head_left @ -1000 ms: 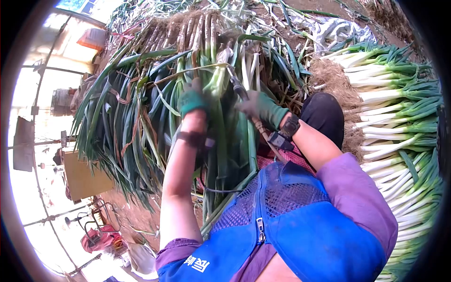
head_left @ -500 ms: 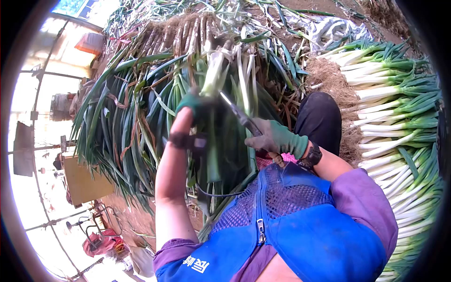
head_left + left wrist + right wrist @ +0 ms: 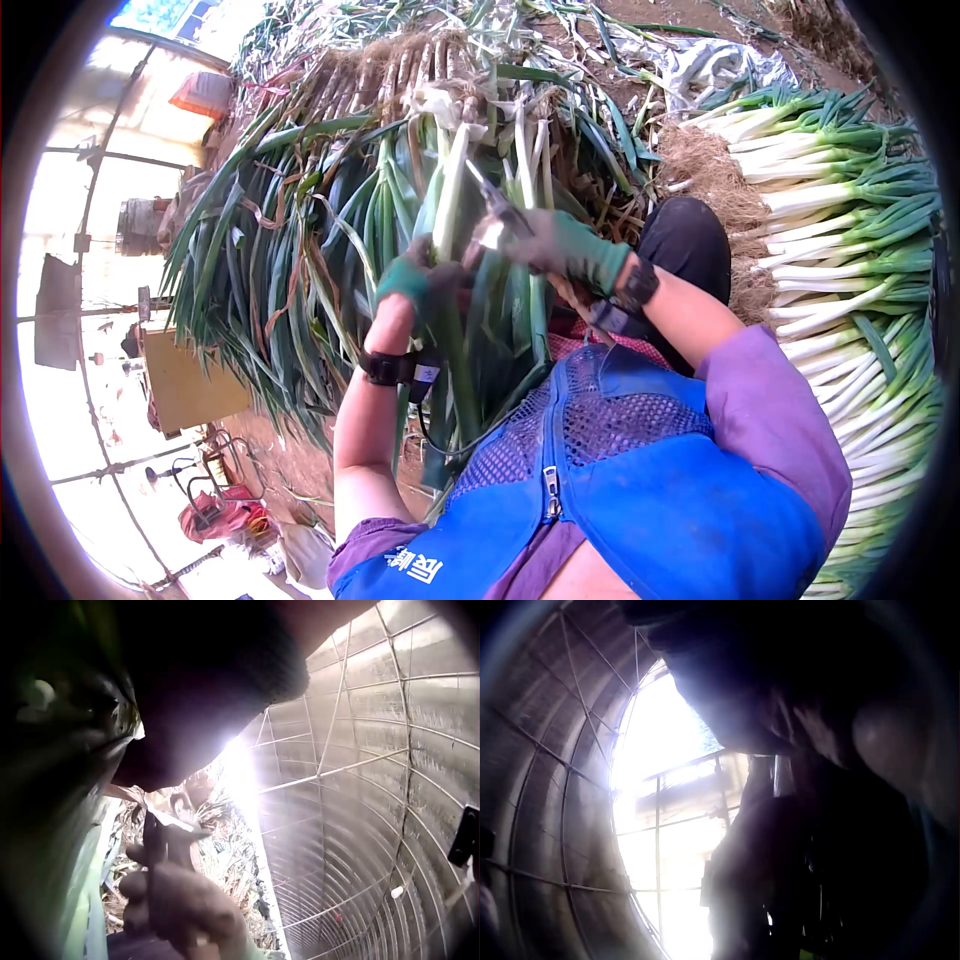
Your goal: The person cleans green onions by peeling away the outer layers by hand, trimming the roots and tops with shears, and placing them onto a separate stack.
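Observation:
My gloved left hand point(image 3: 425, 280) grips a leek point(image 3: 452, 190) by its green part. The pale shaft points away from my body, with loose pale skin point(image 3: 437, 103) by its root end. In my gloved right hand point(image 3: 565, 245) is a dark air blow gun point(image 3: 508, 212) with a thin metal nozzle, its tip close beside the leek's shaft. The left wrist view shows the right hand point(image 3: 187, 904) with fingers curled round the tool's grey body point(image 3: 166, 844). Deep shadow covers most of the right wrist view.
A heap of untrimmed leeks point(image 3: 290, 220) lies under and left of my hands, roots point(image 3: 400, 50) away from me. Rows of cleaned white leeks point(image 3: 820, 240) lie on the right. A white plastic sack point(image 3: 720, 70) is behind them. My dark-trousered knee point(image 3: 685, 250) stands between.
The left hand has come down toward my body. The right hand pulled back with the blow gun, then went forward again beside the leek. The leek's pale shaft now looks narrower.

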A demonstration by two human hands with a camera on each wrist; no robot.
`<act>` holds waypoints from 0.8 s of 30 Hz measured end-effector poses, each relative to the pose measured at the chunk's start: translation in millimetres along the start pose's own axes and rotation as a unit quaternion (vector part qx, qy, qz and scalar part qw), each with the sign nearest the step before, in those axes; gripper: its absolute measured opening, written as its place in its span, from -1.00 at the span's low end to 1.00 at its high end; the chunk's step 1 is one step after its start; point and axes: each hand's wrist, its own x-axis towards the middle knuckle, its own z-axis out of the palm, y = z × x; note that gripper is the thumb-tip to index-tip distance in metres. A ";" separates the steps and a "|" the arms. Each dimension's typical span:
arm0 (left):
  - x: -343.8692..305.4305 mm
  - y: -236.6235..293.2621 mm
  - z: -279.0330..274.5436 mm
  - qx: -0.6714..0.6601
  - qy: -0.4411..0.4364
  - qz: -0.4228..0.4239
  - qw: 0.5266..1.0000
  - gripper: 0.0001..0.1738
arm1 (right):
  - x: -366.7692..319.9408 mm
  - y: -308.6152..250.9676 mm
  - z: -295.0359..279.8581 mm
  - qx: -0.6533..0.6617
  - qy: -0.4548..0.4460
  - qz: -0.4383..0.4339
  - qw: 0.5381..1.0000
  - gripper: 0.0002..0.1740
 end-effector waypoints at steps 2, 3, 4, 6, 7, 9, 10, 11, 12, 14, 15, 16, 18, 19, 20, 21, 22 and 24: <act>-2.1 4.1 6.0 0.132 0.005 -0.009 0.991 -0.37 | 42.8 19.4 -2.4 -0.029 0.039 -0.005 0.999 -0.38; 4.7 -10.8 10.8 0.105 0.010 0.016 0.994 -0.46 | 54.2 18.8 -5.3 -0.043 0.058 -0.005 0.997 -0.40; 11.9 -23.8 12.2 0.126 0.010 0.004 0.992 -0.45 | 62.5 19.7 -12.1 -0.096 0.060 -0.016 0.993 -0.42; 15.8 -26.1 15.4 0.165 0.010 -0.018 0.986 -0.43 | 64.9 12.9 -20.1 -0.161 0.076 -0.025 0.984 -0.45; 17.5 -33.6 14.0 0.080 -0.029 -0.031 0.996 -0.35 | 63.7 11.0 -20.3 -0.173 0.090 -0.023 0.980 -0.47; 14.5 -31.2 16.2 0.114 0.002 -0.008 0.993 -0.31 | 60.4 11.7 -14.8 -0.175 0.114 -0.001 0.978 -0.46; 14.4 -30.9 18.5 0.131 0.015 0.002 0.991 -0.29 | 56.8 14.1 -9.3 -0.163 0.124 0.020 0.979 -0.45; 19.1 -35.8 18.3 0.156 0.006 0.007 0.988 -0.26 | 52.2 14.0 -7.1 -0.160 0.101 0.027 0.982 -0.45; 22.6 -39.8 20.5 0.159 0.005 0.005 0.987 -0.26 | 51.6 14.1 -8.3 -0.151 0.107 0.042 0.982 -0.42; 28.7 -46.4 22.7 0.166 0.005 0.005 0.986 -0.25 | 51.6 11.0 -12.0 -0.134 0.120 0.069 0.981 -0.34; 31.8 -51.2 22.3 0.153 0.003 0.009 0.988 -0.25 | 47.9 4.8 -16.6 -0.116 0.126 0.058 0.984 -0.34; 34.3 -56.9 21.1 0.140 0.002 0.012 0.990 -0.24 | 50.2 7.2 -16.7 -0.121 0.122 0.060 0.983 -0.35; 33.7 -56.3 18.9 0.101 -0.001 0.010 0.995 -0.26 | 54.8 11.0 -15.5 -0.131 0.113 0.065 0.983 -0.38; 33.0 -55.5 19.1 0.074 -0.004 0.006 0.997 -0.27 | 54.8 14.1 -11.8 -0.149 0.126 0.060 0.979 -0.41; 32.1 -54.2 20.3 0.048 -0.009 0.002 0.999 -0.28 | 53.9 14.2 -13.0 -0.140 0.122 0.060 0.981 -0.42; 34.8 -59.3 21.8 0.039 -0.008 0.007 0.999 -0.30 | 53.1 14.0 -15.7 -0.132 0.119 0.061 0.982 -0.43; 39.6 -68.0 22.0 0.030 -0.005 0.013 0.999 -0.33 | 52.4 13.2 -17.8 -0.123 0.115 0.059 0.984 -0.44; 34.9 -61.8 13.5 -0.064 -0.012 0.007 0.998 -0.39 | 46.0 13.5 -17.9 -0.060 0.065 0.025 0.996 -0.43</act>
